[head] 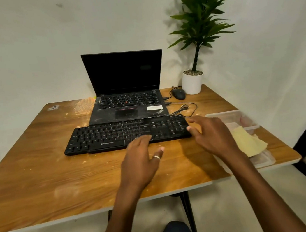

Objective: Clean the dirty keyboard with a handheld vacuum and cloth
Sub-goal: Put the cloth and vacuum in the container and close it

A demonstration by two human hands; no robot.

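Note:
A black keyboard (112, 135) lies flat across the middle of the wooden table (40, 178), in front of an open laptop. My left hand (140, 161) hovers at the keyboard's front edge, fingers apart, a ring on one finger, holding nothing. Over the keyboard's right end is my right hand (211, 133), also spread and holding nothing. A pale yellow cloth (248, 142) drapes over a clear plastic container (233, 114) just right of that hand. No handheld vacuum is in view.
The black laptop (127, 103) stands with a dark screen behind the keyboard. A black mouse (178, 94) and its cable lie at the back right, beside a potted plant (192, 82). Dust marks the table's back left. The table's right edge runs near the container.

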